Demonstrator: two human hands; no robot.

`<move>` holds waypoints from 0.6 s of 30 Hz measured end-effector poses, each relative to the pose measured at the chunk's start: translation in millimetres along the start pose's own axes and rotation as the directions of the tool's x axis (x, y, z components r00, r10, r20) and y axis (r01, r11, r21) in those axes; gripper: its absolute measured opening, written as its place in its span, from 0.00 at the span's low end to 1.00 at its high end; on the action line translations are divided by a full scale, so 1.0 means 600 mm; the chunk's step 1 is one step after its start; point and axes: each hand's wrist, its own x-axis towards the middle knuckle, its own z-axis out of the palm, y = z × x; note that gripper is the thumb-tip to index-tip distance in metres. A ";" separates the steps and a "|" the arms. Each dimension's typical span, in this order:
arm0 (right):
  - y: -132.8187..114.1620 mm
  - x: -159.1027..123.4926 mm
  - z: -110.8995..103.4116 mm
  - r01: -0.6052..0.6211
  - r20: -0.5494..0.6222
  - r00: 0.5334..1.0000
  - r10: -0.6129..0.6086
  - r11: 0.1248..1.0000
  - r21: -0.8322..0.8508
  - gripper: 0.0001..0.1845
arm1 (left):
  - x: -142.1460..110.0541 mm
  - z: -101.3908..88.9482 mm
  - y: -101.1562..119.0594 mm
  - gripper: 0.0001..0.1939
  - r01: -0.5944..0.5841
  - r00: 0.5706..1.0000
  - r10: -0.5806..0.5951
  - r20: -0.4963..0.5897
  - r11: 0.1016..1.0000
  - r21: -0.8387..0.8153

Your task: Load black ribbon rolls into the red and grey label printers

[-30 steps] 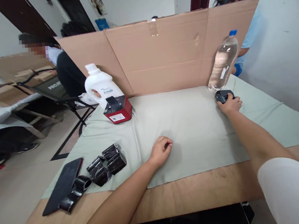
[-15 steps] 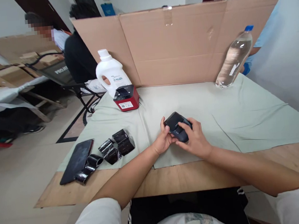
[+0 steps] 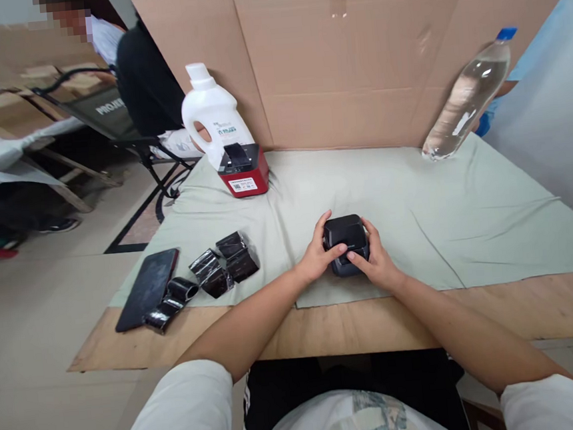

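A small black boxy device (image 3: 347, 230) with rounded corners, which looks like a portable printer, is held between my hands over the green cloth. My left hand (image 3: 318, 252) grips its left side, with the thumb across the front. On its right side my right hand (image 3: 378, 260) is closed, and that thumb also presses near the front edge. The lid-like top faces up and appears closed. Its underside is hidden, so I cannot tell whether it rests on the cloth.
Left on the table lie a dark tablet-like slab (image 3: 147, 287), a shiny black curved piece (image 3: 171, 304) and plastic-wrapped black pieces (image 3: 225, 264). Behind stand a red-black box (image 3: 245, 175), a white jug (image 3: 220, 114), a water bottle (image 3: 472, 102) and a cardboard screen (image 3: 333, 63). A person sits beyond.
The black device has turned from a slant to face me squarely. My left hand has shifted up its side, and my right fingers have moved off its top to the right side. The view tilted down.
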 end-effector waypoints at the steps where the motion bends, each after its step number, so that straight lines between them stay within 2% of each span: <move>1: 0.003 -0.002 0.001 -0.011 -0.004 1.000 0.011 1.000 0.018 0.48 | 0.002 -0.004 -0.003 0.48 0.037 0.999 -0.036 0.026 0.999 -0.034; 5: 0.011 -0.001 -0.003 -0.016 -0.032 0.999 0.017 0.999 0.038 0.44 | 0.012 -0.021 -0.014 0.41 0.188 0.981 -0.172 0.092 0.958 -0.217; 8: 0.015 0.003 -0.009 -0.055 -0.041 0.998 0.055 0.998 0.008 0.41 | 0.017 -0.027 -0.021 0.42 0.208 0.978 -0.194 0.079 0.946 -0.248; 11: 0.018 0.008 -0.017 -0.078 -0.031 0.996 0.078 0.997 -0.003 0.41 | 0.018 -0.030 -0.024 0.45 0.236 0.970 -0.213 0.113 0.937 -0.257; 14: 0.017 0.012 -0.027 -0.092 0.011 0.996 0.092 0.996 0.009 0.42 | 0.017 -0.034 -0.025 0.46 0.279 0.957 -0.242 0.163 0.922 -0.268; 18: 0.012 0.018 -0.042 -0.148 0.139 0.980 0.141 0.988 0.038 0.49 | 0.018 -0.039 -0.019 0.43 0.312 0.943 -0.265 0.203 0.915 -0.255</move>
